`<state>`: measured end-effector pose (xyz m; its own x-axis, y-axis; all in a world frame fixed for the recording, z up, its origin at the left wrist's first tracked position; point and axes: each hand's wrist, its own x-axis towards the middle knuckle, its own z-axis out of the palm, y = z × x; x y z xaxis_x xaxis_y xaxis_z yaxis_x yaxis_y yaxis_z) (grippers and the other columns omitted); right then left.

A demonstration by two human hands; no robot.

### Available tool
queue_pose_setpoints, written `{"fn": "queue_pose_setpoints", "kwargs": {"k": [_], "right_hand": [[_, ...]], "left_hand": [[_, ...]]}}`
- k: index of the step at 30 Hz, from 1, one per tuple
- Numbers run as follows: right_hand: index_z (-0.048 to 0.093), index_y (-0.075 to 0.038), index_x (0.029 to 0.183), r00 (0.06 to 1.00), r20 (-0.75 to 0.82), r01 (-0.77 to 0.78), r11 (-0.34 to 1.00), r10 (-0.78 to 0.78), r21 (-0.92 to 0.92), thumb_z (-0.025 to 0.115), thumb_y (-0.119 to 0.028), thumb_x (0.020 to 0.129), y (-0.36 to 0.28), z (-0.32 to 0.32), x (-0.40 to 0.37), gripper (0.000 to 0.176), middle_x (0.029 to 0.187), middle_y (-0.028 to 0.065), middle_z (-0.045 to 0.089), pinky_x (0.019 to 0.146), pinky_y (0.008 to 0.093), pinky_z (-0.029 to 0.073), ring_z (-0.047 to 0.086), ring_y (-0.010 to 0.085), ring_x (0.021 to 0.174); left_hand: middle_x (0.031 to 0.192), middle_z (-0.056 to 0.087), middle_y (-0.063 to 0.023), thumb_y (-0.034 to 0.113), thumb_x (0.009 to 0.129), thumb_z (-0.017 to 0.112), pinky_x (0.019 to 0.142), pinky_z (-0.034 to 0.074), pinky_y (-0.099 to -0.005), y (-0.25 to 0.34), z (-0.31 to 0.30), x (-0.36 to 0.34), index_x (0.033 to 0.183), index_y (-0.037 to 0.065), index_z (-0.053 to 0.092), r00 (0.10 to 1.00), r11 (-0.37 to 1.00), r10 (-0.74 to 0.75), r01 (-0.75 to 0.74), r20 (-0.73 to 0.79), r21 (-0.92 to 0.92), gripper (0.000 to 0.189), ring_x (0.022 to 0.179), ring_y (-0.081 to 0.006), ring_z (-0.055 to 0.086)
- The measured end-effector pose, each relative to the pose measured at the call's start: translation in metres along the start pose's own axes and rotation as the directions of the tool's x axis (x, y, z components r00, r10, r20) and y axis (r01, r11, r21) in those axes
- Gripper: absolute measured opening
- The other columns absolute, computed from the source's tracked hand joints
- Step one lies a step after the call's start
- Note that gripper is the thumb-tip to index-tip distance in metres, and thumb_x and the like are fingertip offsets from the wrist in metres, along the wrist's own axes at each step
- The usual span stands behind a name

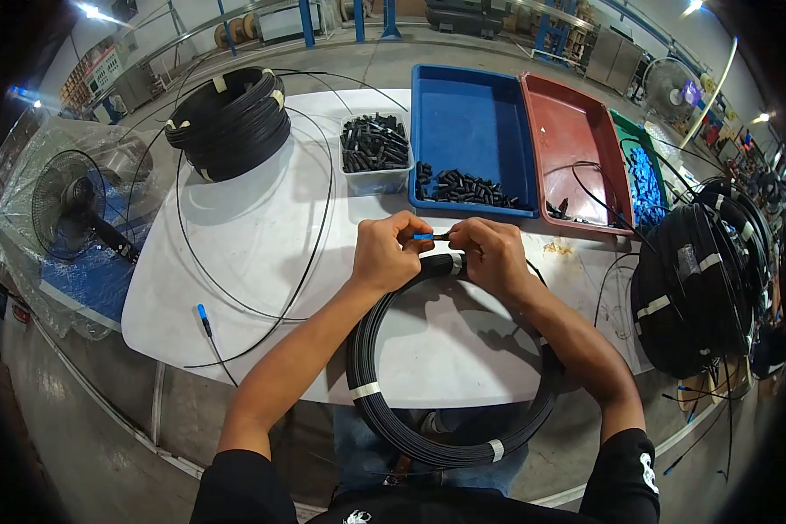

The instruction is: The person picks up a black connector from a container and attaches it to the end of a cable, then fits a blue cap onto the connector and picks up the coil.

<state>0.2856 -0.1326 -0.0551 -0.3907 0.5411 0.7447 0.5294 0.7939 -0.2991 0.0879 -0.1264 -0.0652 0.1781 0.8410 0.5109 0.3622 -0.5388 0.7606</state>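
My left hand [388, 251] pinches a small blue connector [424, 237] above the front of the table. Facing it, my right hand [494, 255] is closed on the black cable end [443, 237] at the connector's right side. Whether the two parts are fully joined is hidden by my fingers. Just below both hands lies a coil of black cable [364, 354], bound with white tape, its near side reaching past the table edge over my lap. Left of my forearm rests another cable end with a blue connector [203, 313].
A larger black cable coil [236, 131] stands at the back left, loose loops trailing over the white table [244, 227]. Behind my hands are a tub of black parts [375, 182], a blue tray [472, 113], a red tray [576, 122] and a green tray [621, 121]. Taped coils [686, 288] crowd the right.
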Motion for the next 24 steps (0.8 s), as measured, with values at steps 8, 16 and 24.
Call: {"fn": "queue_pose_setpoints", "kwargs": {"k": [8,16,24], "right_hand": [[0.059,-0.003,0.083,0.992,0.041,-0.12,0.984,0.116,0.129,0.066,0.012,0.071,0.0,-0.004,0.0,0.02,0.079,0.01,0.068,0.059,0.0361,0.052,0.069,0.0282,0.07],[0.058,0.0,0.083,0.99,0.042,-0.138,0.98,0.133,0.146,0.064,0.016,0.076,-0.003,-0.007,0.001,0.019,0.079,0.0116,0.067,0.059,0.0327,0.053,0.069,0.0242,0.068],[0.056,-0.002,0.081,0.999,0.045,-0.033,0.995,0.029,0.093,0.065,0.012,0.074,-0.003,-0.006,0.001,0.018,0.073,0.0116,0.064,0.054,0.0388,0.05,0.066,0.032,0.064]], "left_hand": [[0.112,0.069,-0.0133,0.004,0.066,0.085,0.082,0.055,-0.0356,0.018,-0.016,0.007,0.121,0.006,0.06,0.923,0.921,0.385,-0.382,-0.021,0.08,0.06,0.099,-0.029,0.07],[0.088,0.074,-0.0107,0.002,0.072,0.081,0.068,0.057,-0.0302,0.004,-0.014,0.002,0.114,0.005,0.059,0.928,0.924,0.372,-0.371,0.002,0.093,0.047,0.076,-0.0225,0.073],[0.08,0.071,-0.0117,-0.011,0.068,0.063,0.065,0.055,-0.0298,0.022,-0.012,-0.002,0.11,0.005,0.057,0.978,0.975,0.205,-0.207,0.026,0.085,0.045,0.072,-0.0228,0.072]]}}
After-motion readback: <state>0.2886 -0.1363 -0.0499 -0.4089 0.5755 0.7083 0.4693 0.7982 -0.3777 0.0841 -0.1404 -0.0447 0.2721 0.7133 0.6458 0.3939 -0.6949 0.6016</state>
